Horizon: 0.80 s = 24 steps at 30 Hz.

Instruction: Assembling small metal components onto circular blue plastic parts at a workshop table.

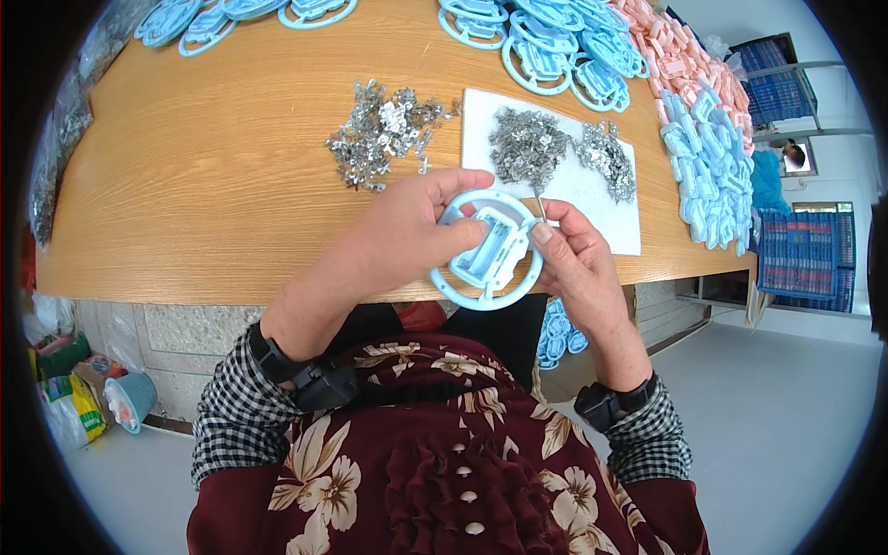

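Gripping from the left, the left hand is closed around a light blue ring-shaped plastic part, held above the worktop edge. A thin metal piece is pinched in the right hand, touching the part's right side. Heaps of metal clips lie beyond both grips.

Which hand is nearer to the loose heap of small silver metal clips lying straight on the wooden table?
Left. The left hand sits just below the heap of silver metal clips; the right hand is farther off, below the white sheet.
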Available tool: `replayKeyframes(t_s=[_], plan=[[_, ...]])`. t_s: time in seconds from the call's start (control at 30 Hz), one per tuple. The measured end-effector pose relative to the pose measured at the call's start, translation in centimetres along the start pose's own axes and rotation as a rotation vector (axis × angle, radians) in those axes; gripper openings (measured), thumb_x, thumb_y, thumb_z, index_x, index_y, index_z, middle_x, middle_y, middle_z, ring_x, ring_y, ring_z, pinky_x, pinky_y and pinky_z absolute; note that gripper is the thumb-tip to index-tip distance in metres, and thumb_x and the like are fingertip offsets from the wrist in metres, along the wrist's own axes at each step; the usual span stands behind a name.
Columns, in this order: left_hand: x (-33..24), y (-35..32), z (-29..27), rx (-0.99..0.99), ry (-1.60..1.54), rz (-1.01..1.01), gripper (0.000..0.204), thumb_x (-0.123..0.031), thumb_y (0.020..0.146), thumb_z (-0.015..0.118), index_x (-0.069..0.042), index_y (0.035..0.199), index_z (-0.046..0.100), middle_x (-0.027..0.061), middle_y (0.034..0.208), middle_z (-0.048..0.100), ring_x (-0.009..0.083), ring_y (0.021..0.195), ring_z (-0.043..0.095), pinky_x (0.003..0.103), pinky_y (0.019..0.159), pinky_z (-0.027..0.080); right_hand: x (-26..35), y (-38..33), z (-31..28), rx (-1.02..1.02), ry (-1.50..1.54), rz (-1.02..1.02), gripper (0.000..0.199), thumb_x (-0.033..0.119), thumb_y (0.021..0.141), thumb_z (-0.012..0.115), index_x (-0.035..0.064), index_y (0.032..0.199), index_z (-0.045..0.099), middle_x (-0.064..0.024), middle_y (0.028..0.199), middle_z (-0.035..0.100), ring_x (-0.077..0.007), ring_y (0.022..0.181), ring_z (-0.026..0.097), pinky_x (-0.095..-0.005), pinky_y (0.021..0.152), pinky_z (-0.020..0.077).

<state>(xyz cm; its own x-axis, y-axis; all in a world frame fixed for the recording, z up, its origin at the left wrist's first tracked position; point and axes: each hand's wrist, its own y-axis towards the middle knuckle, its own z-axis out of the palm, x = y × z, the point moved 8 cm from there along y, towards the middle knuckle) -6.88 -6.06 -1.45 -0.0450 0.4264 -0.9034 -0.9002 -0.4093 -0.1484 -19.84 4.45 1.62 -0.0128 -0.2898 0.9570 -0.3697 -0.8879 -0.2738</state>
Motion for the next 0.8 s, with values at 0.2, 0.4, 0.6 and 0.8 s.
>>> replayKeyframes(t_s=[0.2, 0.4, 0.6, 0.8], plan=[[0.8, -0.3, 0.3, -0.029, 0.242, 0.078, 0.042, -0.018, 0.103, 0.051, 0.002, 0.141, 0.050, 0.0123, 0.117, 0.067, 0.0186, 0.100, 0.069, 0.029, 0.076, 0.058, 1.0, -0.1, 0.3, 0.058, 0.255, -0.062, 0.029, 0.025, 0.109, 0.049, 0.0015, 0.123, 0.060, 0.0044, 0.079, 0.058, -0.0014, 0.060, 0.041, -0.0178, 0.053, 0.0318], [1.2, -0.6, 1.9, 0.125, -0.426, -0.144, 0.044, -0.027, 0.105, 0.052, 0.000, 0.139, 0.050, 0.0172, 0.127, 0.063, 0.0259, 0.104, 0.069, 0.035, 0.064, 0.063, 0.7, 0.0, 1.0, -0.139, -0.008, -0.369, 0.023, 0.010, 0.102, 0.061, -0.0010, 0.123, 0.058, 0.0034, 0.071, 0.054, -0.0012, 0.066, 0.050, -0.0223, 0.058, 0.0421], [1.9, -0.7, 2.5, 0.157, -0.540, -0.125, 0.045, -0.028, 0.104, 0.053, -0.001, 0.138, 0.051, 0.0184, 0.121, 0.066, 0.0280, 0.097, 0.071, 0.033, 0.056, 0.061, 0.6, 0.1, 1.5, -0.159, -0.065, -0.370, 0.027, 0.011, 0.098, 0.068, -0.0018, 0.121, 0.059, 0.0059, 0.060, 0.045, -0.0012, 0.058, 0.042, -0.0216, 0.053, 0.0383], [1.3, -0.8, 4.0, 0.164, -0.535, -0.113, 0.050, -0.031, 0.101, 0.058, 0.000, 0.139, 0.050, 0.0207, 0.121, 0.065, 0.0344, 0.099, 0.071, 0.033, 0.053, 0.061, 0.3, -0.1, 0.5, -0.125, -0.096, -0.235, 0.024, 0.011, 0.095, 0.072, -0.0027, 0.114, 0.063, 0.0067, 0.061, 0.045, 0.0004, 0.060, 0.042, -0.0199, 0.056, 0.0393]])
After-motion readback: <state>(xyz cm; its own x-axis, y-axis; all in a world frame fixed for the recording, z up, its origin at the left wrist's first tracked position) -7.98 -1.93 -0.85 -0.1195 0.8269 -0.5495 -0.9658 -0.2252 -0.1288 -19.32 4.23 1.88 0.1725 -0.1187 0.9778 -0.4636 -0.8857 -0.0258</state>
